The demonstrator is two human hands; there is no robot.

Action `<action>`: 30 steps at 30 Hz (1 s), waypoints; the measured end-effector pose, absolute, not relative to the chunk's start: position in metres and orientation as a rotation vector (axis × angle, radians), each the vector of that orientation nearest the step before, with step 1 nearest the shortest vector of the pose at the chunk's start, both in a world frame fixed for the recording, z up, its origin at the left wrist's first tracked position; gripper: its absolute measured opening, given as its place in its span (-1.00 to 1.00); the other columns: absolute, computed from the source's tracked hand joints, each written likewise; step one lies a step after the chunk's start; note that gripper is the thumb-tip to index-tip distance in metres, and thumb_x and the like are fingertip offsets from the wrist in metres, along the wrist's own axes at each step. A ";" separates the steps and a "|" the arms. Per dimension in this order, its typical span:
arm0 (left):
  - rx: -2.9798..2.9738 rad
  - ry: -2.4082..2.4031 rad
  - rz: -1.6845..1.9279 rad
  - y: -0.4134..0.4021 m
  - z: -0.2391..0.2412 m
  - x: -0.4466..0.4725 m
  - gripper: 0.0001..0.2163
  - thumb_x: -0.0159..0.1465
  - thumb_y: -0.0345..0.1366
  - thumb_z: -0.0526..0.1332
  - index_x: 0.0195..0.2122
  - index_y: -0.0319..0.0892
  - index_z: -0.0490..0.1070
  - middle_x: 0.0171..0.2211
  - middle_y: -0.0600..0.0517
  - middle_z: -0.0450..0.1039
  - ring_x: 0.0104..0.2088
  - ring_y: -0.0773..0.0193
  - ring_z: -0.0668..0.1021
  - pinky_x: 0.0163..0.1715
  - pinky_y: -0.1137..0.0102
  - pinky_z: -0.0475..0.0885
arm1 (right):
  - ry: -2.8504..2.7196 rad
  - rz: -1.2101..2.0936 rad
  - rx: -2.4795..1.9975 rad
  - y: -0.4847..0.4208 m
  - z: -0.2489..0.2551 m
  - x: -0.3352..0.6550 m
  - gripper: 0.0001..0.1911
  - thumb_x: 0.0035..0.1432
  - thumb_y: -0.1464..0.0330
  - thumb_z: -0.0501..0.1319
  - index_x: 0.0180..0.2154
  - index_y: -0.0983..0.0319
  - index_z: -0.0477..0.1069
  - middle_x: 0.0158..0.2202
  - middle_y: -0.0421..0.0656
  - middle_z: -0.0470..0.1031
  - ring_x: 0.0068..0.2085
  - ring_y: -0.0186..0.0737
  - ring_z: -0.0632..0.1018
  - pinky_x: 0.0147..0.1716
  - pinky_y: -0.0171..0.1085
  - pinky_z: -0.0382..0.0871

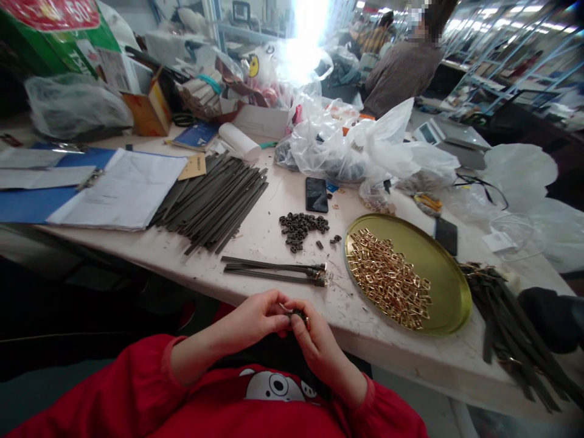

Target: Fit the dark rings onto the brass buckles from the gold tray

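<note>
My left hand (pixel 255 321) and my right hand (pixel 314 340) meet just below the table's front edge, above my red sleeves. Both pinch one small dark piece with a metal part (pixel 298 314) between the fingertips; what it is exactly I cannot make out. Straight ahead on the table lie two or three thin dark straps (pixel 274 271) with metal ends. Beyond them sits a heap of small dark loops (pixel 301 228). To the right stands a round gold tray (pixel 438 255) with several gold buckles (pixel 390 280) in it.
A big bundle of dark straps (pixel 214 201) lies left of centre, papers on a blue folder (pixel 114 191) further left. A black phone (pixel 316 194), plastic bags (pixel 360 146) and boxes crowd the back. More straps (pixel 506 322) lie at the right. A person (pixel 401 67) stands beyond.
</note>
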State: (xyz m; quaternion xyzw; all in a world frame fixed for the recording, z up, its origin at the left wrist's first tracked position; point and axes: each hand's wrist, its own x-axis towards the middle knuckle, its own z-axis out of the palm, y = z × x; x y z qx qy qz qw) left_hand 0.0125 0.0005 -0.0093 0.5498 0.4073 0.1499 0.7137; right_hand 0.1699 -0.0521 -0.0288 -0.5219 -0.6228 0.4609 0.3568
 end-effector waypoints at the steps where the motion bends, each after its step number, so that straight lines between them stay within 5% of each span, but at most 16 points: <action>1: 1.270 0.913 0.336 0.001 -0.008 0.014 -0.76 0.11 -0.23 0.17 -0.24 -0.25 0.28 -0.45 0.07 0.41 -0.43 0.32 0.46 -0.40 0.45 0.32 | -1.629 1.189 -1.332 -0.053 -0.029 0.169 -0.77 0.23 0.33 -0.07 -0.09 0.20 0.22 -0.23 -0.11 0.42 -0.20 -0.20 0.45 -0.26 -0.26 0.32; 7: 1.628 1.002 0.177 0.011 0.007 0.017 -0.82 0.18 -0.26 0.06 -0.23 -0.21 0.30 -0.53 0.12 0.36 -0.49 0.32 0.40 -0.46 0.46 0.27 | -1.539 1.147 -1.354 -0.050 -0.030 0.176 -0.72 0.22 0.28 -0.04 -0.07 0.20 0.24 -0.22 -0.11 0.42 -0.22 -0.19 0.44 -0.23 -0.23 0.30; 14: 1.948 1.033 0.049 0.023 0.017 0.019 -0.73 0.25 -0.17 -0.02 -0.42 -0.19 0.36 -0.46 0.06 0.39 -0.43 0.28 0.40 -0.43 0.46 0.22 | -1.104 1.353 -1.317 -0.041 -0.029 0.191 -0.77 0.11 0.19 0.12 -0.27 0.22 0.33 -0.43 -0.21 0.42 -0.44 -0.31 0.42 -0.47 -0.34 0.29; 21: 2.282 1.109 -0.003 0.045 0.001 0.045 -0.78 0.28 -0.21 -0.02 -0.29 -0.16 0.36 -0.37 0.00 0.43 -0.37 0.22 0.46 -0.39 0.43 0.27 | -1.326 0.890 -1.511 -0.015 -0.041 0.217 -0.75 0.20 0.25 0.00 -0.30 0.22 0.39 -0.53 -0.22 0.40 -0.53 -0.30 0.41 -0.53 -0.33 0.31; 30: 2.695 1.182 0.218 0.060 -0.064 0.047 -0.78 0.26 -0.30 0.04 -0.13 -0.15 0.39 -0.18 -0.11 0.39 -0.16 0.10 0.41 -0.14 0.22 0.29 | -1.405 0.531 -1.648 0.005 -0.088 0.236 -0.71 0.24 0.29 -0.06 -0.17 0.22 0.37 -0.28 -0.05 0.50 -0.26 -0.12 0.49 -0.25 -0.14 0.35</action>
